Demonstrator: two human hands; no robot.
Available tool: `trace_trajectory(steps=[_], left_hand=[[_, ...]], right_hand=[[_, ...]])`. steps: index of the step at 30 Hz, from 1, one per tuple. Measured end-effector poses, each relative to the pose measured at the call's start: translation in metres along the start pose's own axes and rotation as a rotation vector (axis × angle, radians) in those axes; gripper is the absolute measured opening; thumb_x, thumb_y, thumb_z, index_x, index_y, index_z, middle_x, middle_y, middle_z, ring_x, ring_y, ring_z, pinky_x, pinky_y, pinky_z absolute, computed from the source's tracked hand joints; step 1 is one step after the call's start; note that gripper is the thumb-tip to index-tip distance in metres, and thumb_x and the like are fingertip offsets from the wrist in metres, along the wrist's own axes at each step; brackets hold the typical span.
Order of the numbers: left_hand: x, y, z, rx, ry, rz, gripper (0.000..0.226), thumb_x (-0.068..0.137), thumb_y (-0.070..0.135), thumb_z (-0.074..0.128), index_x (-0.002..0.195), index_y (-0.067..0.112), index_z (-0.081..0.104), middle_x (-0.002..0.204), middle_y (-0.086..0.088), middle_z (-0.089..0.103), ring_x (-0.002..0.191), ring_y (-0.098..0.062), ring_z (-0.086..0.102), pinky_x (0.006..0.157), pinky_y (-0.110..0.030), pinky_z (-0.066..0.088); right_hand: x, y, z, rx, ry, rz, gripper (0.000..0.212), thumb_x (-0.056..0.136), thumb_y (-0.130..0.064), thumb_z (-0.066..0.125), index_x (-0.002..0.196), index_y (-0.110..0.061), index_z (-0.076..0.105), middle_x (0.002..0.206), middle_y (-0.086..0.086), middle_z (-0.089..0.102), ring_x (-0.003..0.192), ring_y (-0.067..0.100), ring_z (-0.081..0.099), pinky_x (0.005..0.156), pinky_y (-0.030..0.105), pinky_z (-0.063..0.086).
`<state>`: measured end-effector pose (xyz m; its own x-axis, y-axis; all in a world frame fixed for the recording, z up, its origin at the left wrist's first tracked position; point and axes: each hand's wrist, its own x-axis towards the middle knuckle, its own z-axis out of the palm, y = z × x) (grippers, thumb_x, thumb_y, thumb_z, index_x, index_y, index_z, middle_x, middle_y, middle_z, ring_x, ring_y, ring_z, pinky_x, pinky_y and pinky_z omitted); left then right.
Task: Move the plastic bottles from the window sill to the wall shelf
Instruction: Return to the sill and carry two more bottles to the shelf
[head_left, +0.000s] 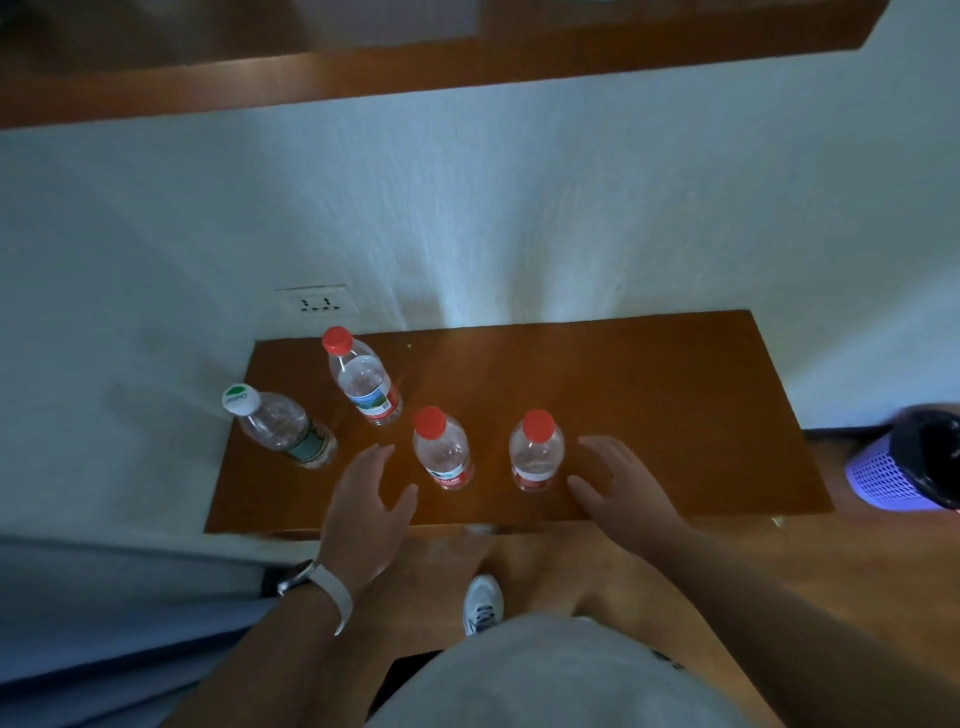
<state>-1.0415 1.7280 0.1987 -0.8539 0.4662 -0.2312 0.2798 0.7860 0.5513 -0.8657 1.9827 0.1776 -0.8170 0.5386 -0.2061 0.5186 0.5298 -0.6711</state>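
Several clear plastic bottles stand upright on a brown wooden shelf (649, 395) fixed to the white wall. A bottle with a white and green cap (280, 426) is at the left edge, and a tall red-capped bottle (363, 382) stands behind it. Two short red-capped bottles (442, 451) (536, 453) stand near the front. My left hand (366, 512) hovers open just left of the first short bottle, apart from it. My right hand (621, 486) is open just right of the second short bottle, fingers spread, not gripping it.
A wall socket (317, 301) sits above the shelf's left end. A brown wooden ledge (415, 57) runs along the top. A purple mesh bin with a black liner (904, 462) stands on the floor at right. A pale blue bed cover (119, 597) lies at lower left.
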Motion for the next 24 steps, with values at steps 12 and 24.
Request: trace_trajectory(steps=[12, 24], left_hand=[[-0.083, 0.059, 0.020, -0.029, 0.226, -0.241, 0.059, 0.094, 0.040, 0.061, 0.148, 0.030, 0.038, 0.155, 0.000, 0.038, 0.140, -0.023, 0.038, 0.110, -0.048, 0.041], [-0.173, 0.095, 0.025, 0.339, 0.298, -0.217, 0.061, 0.095, 0.048, 0.053, 0.151, 0.028, 0.037, 0.159, 0.003, 0.034, 0.149, -0.020, 0.026, 0.122, -0.046, 0.022]], right_hand=[[-0.008, 0.025, -0.047, -0.172, -0.067, -0.444, 0.059, 0.095, -0.045, 0.054, 0.146, -0.018, 0.040, 0.148, 0.000, 0.044, 0.137, 0.014, 0.036, 0.107, 0.022, 0.023], [-0.030, 0.003, -0.049, -0.233, -0.197, -0.784, 0.058, 0.093, -0.053, 0.043, 0.139, -0.018, 0.048, 0.144, 0.001, 0.048, 0.133, 0.020, 0.043, 0.104, 0.039, 0.044]])
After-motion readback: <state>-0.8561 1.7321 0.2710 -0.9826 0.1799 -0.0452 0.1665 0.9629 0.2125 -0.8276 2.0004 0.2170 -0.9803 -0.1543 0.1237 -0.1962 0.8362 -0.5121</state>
